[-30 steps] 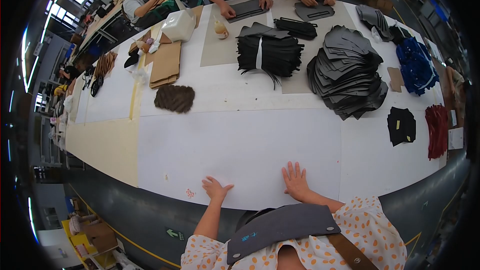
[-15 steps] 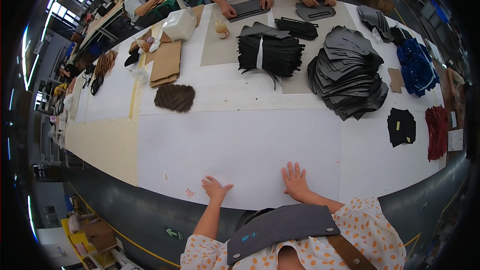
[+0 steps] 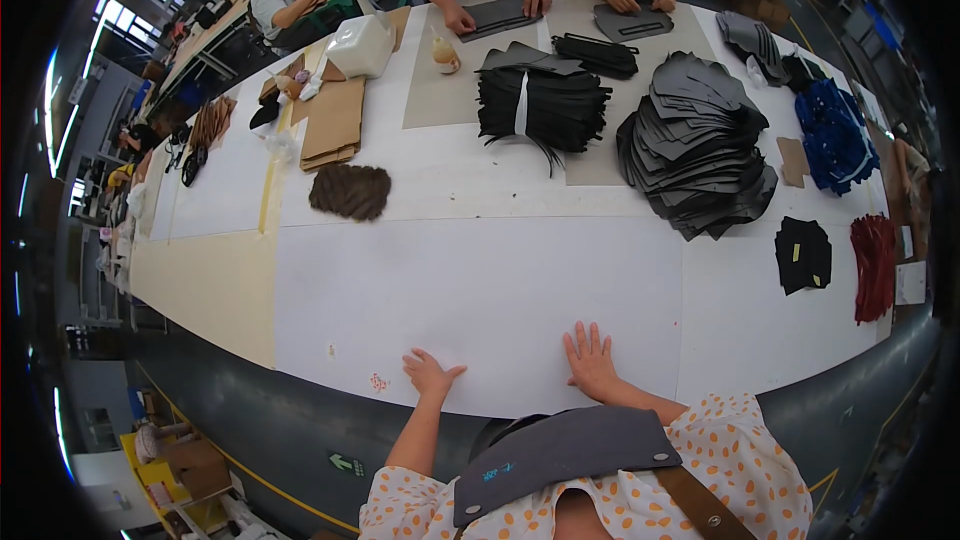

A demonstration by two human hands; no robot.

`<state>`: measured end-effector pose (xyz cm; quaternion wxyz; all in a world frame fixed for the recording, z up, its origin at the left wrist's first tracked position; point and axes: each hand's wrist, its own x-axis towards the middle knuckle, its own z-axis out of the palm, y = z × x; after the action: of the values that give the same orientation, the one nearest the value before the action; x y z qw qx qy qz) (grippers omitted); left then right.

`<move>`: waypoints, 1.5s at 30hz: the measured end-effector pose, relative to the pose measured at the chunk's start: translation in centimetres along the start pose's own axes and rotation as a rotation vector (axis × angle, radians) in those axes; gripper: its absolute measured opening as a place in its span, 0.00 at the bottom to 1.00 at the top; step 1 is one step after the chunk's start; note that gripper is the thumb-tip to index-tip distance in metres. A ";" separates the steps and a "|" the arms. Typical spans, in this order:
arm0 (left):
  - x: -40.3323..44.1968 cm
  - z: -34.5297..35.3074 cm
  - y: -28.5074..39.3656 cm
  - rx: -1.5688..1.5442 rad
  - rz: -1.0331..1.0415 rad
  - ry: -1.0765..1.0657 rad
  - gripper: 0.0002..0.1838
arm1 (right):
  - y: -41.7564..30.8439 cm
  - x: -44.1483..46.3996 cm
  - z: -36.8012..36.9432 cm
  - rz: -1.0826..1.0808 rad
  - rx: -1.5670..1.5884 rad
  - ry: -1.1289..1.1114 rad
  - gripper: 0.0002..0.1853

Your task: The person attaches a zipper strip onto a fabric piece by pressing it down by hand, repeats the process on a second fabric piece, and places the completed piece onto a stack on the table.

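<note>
My left hand (image 3: 430, 374) lies flat near the front edge of the white tabletop sheet (image 3: 480, 290), thumb out to the side and nothing in it. To its left, small red marks show on the sheet. My right hand (image 3: 592, 360) also rests palm down on the sheet, fingers spread and holding nothing. Farther off, beyond both hands, are a brown furry piece (image 3: 350, 192), a tied bundle of black strips (image 3: 540, 105) and a tall fanned stack of dark grey cut pieces (image 3: 695, 150).
Across the table two people handle dark grey pieces (image 3: 500, 16). At the right lie black pieces (image 3: 803, 256), a red bundle (image 3: 873, 267) and a blue bundle (image 3: 835, 135). Brown cardboard (image 3: 333, 123), a white container (image 3: 360, 46) and a glue bottle (image 3: 445, 56) stand at the back left.
Both my hands stay where they were on the sheet. The view has shifted very slightly; the things on the table have not visibly moved.
</note>
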<state>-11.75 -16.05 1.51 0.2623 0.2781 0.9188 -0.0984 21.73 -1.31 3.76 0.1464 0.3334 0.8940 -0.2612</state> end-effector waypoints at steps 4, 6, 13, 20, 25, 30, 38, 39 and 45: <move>-0.1 -0.1 0.0 -0.005 0.006 0.003 0.75 | 0.0 0.0 0.0 -0.002 0.001 0.002 0.57; -0.1 -0.1 0.0 -0.005 0.002 -0.002 0.75 | 0.0 0.0 0.1 -0.003 -0.004 0.006 0.58; -0.3 -0.6 0.2 -0.016 -0.007 -0.016 0.75 | 0.1 -0.1 0.3 -0.007 -0.004 0.025 0.58; -0.2 -0.4 0.1 -0.011 0.009 -0.003 0.75 | 0.0 -0.1 0.2 0.000 -0.010 0.018 0.57; 0.0 0.1 -0.2 0.020 0.027 0.021 0.75 | -0.1 -0.1 -0.2 0.012 -0.012 -0.011 0.57; 0.2 0.5 -0.4 0.006 0.026 0.024 0.75 | 0.1 -0.1 0.5 -0.008 0.002 0.057 0.58; 0.2 0.2 -0.2 -0.019 0.025 0.018 0.76 | -0.2 0.0 -0.4 0.014 0.008 -0.038 0.57; 0.0 -0.2 0.0 -0.022 0.019 0.006 0.76 | -0.2 0.0 -0.4 0.014 0.010 -0.039 0.57; -0.4 -1.1 0.4 -0.018 -0.002 -0.024 0.75 | 0.2 0.0 0.6 -0.006 0.011 0.049 0.58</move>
<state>-11.70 -15.50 2.61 0.2756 0.2738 0.9167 -0.0936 21.89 -1.55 3.21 0.1217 0.3379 0.8969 -0.2581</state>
